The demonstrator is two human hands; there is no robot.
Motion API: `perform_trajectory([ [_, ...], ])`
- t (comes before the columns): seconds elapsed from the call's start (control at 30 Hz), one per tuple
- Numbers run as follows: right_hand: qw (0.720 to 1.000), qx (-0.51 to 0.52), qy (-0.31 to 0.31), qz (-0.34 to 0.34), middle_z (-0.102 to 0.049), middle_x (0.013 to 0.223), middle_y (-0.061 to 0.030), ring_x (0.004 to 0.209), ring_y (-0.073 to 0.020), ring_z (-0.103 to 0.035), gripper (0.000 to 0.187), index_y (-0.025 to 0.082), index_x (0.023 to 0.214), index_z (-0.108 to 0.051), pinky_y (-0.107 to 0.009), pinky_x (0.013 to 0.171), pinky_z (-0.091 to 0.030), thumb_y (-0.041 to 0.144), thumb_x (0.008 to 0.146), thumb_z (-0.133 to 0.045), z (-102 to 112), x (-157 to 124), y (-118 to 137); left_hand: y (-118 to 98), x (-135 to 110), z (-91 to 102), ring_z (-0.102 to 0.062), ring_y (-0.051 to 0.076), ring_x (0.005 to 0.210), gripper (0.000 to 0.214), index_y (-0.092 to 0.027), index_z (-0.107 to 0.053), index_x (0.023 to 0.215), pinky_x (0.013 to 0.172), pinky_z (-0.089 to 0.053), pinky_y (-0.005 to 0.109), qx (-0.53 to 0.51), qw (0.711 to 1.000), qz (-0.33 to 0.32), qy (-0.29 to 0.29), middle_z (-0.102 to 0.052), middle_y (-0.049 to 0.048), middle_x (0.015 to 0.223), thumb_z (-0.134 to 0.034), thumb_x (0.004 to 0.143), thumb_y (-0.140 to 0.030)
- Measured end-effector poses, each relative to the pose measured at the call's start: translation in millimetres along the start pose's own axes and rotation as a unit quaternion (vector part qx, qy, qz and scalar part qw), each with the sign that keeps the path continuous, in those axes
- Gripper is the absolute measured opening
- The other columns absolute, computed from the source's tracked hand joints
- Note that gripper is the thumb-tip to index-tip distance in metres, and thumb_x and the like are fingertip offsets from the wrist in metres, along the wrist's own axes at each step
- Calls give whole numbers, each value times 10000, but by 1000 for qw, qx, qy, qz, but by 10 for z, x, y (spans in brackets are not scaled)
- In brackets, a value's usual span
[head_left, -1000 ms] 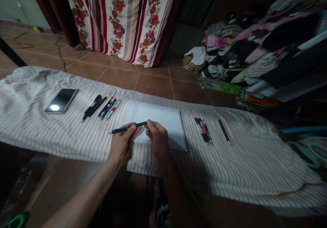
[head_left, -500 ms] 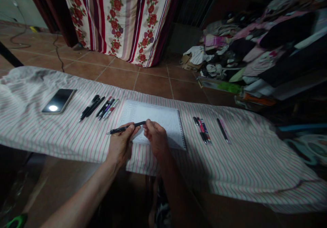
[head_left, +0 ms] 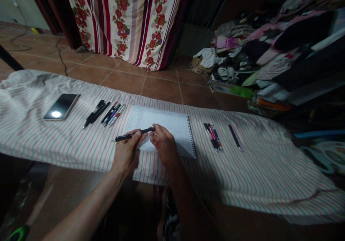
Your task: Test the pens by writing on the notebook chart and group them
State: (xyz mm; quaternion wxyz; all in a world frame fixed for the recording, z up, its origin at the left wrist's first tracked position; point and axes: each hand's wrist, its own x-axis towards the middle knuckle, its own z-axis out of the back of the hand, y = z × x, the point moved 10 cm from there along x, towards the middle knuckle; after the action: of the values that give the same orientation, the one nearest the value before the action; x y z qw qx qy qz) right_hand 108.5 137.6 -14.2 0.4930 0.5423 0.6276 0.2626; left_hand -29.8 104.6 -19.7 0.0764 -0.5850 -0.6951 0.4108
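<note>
My left hand (head_left: 126, 149) is closed round a slim black pen (head_left: 147, 130) held roughly level above the notebook. Its pointed end sticks out to the left, and my thumb hides part of the middle. At the pen's right end, the fingertips of my right hand (head_left: 164, 144) pinch it, with the lower fingers curled loosely. Under both hands lies an open spiral notebook (head_left: 172, 124) with faint writing on its page and its coil on the right.
Several pens (head_left: 113, 115) and a phone (head_left: 61, 106) with a bright reflection lie left on the striped cloth (head_left: 258, 176). To the right are another group of pens (head_left: 212, 136) and a black pen beside a pink one (head_left: 235, 136). Clothes (head_left: 269, 50) are piled behind.
My right hand's fingers have loosened and spread slightly at the pen's end. The left hand and the pen have shifted very slightly left.
</note>
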Motion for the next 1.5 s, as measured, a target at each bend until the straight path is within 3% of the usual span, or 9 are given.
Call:
perform_trajectory([
  [0.1, 997, -68, -42, 12, -550, 563, 18, 470, -63, -440, 346, 158, 633, -584, -199, 437, -340, 481, 600, -704, 106, 27, 15, -4, -6, -11, -691, 157, 679, 208, -82, -674, 748, 785, -554, 271, 21, 1000, -4, 10, -707, 56, 713, -776, 567, -101],
  [0.2, 994, -88, -36, 44, -503, 486, 43, 418, -48, -367, 321, 159, 563, -557, -209, 414, -273, 440, 590, -708, 118, 63, 53, -14, -10, -24, -691, 154, 667, 235, -79, -675, 777, 760, -553, 250, 48, 998, -9, 25, -709, 66, 696, -779, 571, -123],
  [0.47, 1000, -10, 9, 20, -593, 636, 23, 528, -51, -443, 227, 163, 715, -650, -191, 515, -359, 331, 579, -719, 39, 32, 36, 14, 3, 11, -688, 142, 673, 241, -75, -673, 773, 761, -549, 236, 33, 999, -2, 14, -710, 63, 720, -781, 562, -117],
  [0.63, 1000, -1, 2, -28, -575, 628, 11, 503, -55, -440, 311, 159, 705, -628, -181, 441, -330, 418, 569, -734, 54, 32, -35, -4, -3, -16, -691, 155, 680, 269, -84, -675, 788, 765, -545, 250, 56, 998, -16, 26, -712, 70, 709, -795, 558, -156],
  [0.73, 998, -57, -16, 3, -527, 523, 25, 434, -41, -374, 347, 150, 558, -560, -187, 396, -265, 454, 561, -729, 104, 52, 16, -14, -11, -23, -691, 160, 677, 283, -86, -679, 803, 772, -544, 264, 85, 996, -24, 35, -711, 75, 702, -798, 565, -182],
  [0.83, 997, -67, -21, 37, -527, 484, 29, 411, -42, -352, 309, 154, 532, -556, -203, 396, -244, 420, 566, -709, 122, 68, 72, -14, -6, -27, -690, 160, 677, 282, -83, -681, 821, 776, -547, 275, 98, 994, -26, 40, -712, 76, 712, -790, 580, -182],
  [0.93, 997, -56, -22, 53, -586, 540, 15, 432, -46, -371, 225, 150, 623, -627, -208, 419, -257, 360, 568, -689, 135, 80, 96, 2, 14, 11, -688, 148, 677, 226, -77, -681, 788, 777, -551, 261, 65, 998, -15, 18, -708, 65, 721, -774, 594, -146],
  [1.07, 998, -43, -6, 40, -640, 644, 8, 468, -41, -380, 269, 171, 779, -685, -193, 448, -281, 334, 566, -687, 120, 85, 71, 19, 33, 20, -687, 142, 688, 155, -66, -674, 726, 777, -555, 240, 20, 1000, -1, 3, -699, 53, 716, -758, 597, -90],
  [1.5, 996, -82, -28, 39, -676, 776, -18, 606, -94, -529, 284, 218, 823, -716, -203, 511, -366, 384, 595, -684, 168, 66, 90, 34, 52, 30, -690, 151, 705, 132, -79, -675, 717, 804, -560, 268, 6, 1000, 1, 5, -697, 42, 716, -752, 611, -68],
])
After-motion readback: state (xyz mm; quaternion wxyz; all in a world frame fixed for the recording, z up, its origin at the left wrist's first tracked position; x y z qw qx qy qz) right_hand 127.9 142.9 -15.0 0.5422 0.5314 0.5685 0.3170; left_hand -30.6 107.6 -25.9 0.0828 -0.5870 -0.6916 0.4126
